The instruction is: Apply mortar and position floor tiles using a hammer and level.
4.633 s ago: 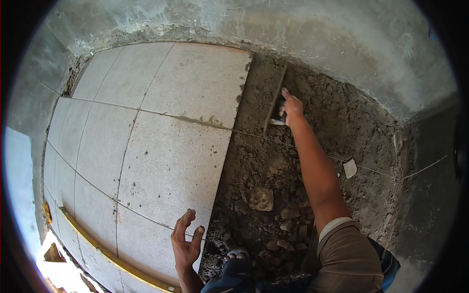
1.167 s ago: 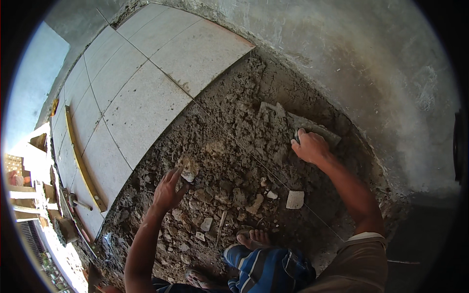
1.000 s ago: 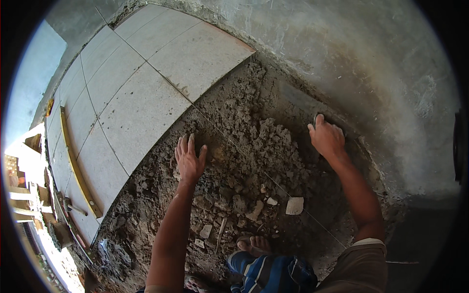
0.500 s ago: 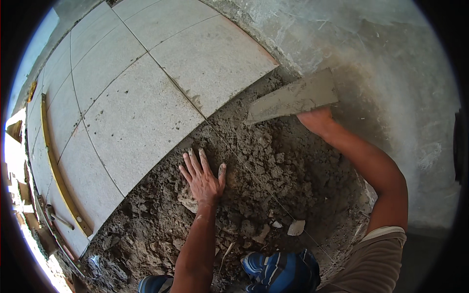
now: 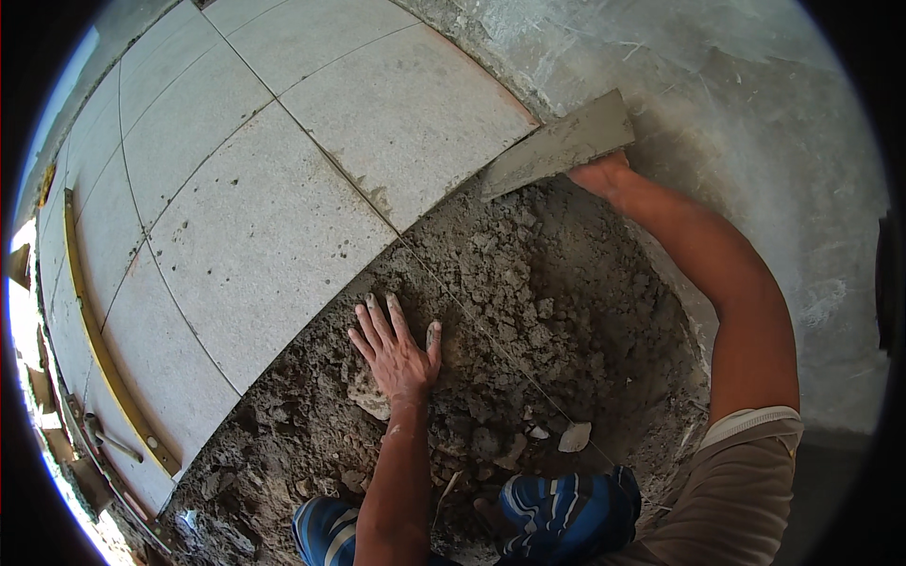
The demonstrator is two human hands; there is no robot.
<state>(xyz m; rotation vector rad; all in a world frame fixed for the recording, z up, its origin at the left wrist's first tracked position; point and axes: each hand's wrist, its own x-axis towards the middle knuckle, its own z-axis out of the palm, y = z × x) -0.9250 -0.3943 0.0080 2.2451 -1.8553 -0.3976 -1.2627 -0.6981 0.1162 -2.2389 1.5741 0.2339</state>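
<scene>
My left hand (image 5: 401, 363) lies open, fingers spread, on the rough grey mortar bed (image 5: 500, 302); some fingertips are smeared with mortar. At the far right my right hand (image 5: 601, 174) grips a flat rectangular trowel (image 5: 562, 143), its handle hidden behind the blade and fingers. The mortar-coated blade is tilted, its left end close to the corner of a laid floor tile (image 5: 411, 113) and the wall. A thin string (image 5: 491, 337) runs from the tile joint across the mortar toward my knees.
Large pale tiles (image 5: 269, 226) cover the left and far side. On them lie a long yellow level (image 5: 99, 344) and a hammer (image 5: 115, 441). A bare cement wall (image 5: 736, 123) bounds the right. Stone chips, including a pale flat one (image 5: 575, 437), sit in the mortar near my knees.
My right hand has moved the trowel away from me, toward the tile corner by the wall. The left hand stays planted on the mortar while the view shifts slightly.
</scene>
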